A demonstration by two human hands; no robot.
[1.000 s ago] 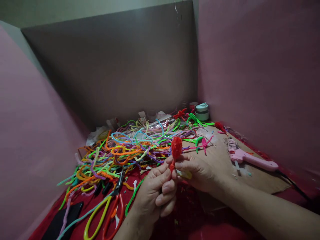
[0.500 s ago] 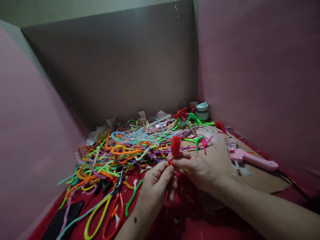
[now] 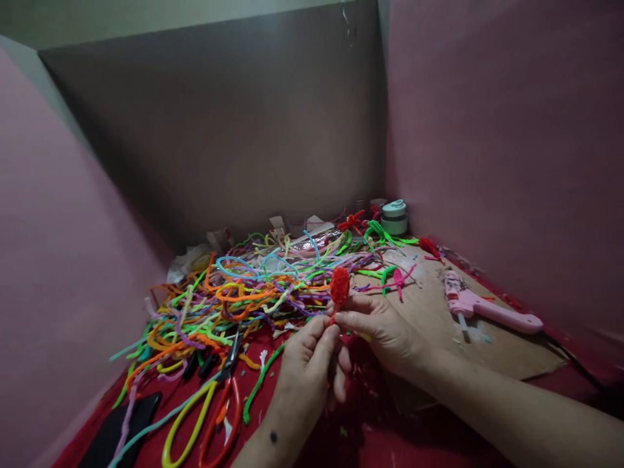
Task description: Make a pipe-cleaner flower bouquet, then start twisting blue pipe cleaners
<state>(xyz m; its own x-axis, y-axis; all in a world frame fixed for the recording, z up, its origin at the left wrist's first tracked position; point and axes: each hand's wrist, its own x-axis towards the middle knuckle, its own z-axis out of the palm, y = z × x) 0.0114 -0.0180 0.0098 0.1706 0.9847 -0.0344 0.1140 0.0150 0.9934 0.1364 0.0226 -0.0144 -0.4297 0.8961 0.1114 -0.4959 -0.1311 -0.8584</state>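
Note:
A red pipe cleaner flower [image 3: 340, 286] stands upright between my hands, its fuzzy, rounded head above the fingers. My left hand [image 3: 312, 357] pinches the lower end of its thin red stem. Just under the head, the thumb and fingers of my right hand [image 3: 385, 328] grip the same stem from the right. The fingers hide most of the stem. Behind and left of my hands spreads a tangled heap of coloured pipe cleaners [image 3: 248, 286].
Scissors [image 3: 217, 403] with one yellow and one red handle lie left of my left arm, near a black phone-like slab [image 3: 119, 429]. A pink glue gun [image 3: 492, 309] rests on cardboard [image 3: 424, 292] at right. A lidded jar [image 3: 394, 218] stands at the back.
The red flower has shifted slightly left and turned a little in my fingers. The lower fingers of my left hand have moved a little. Both hands keep their pinch.

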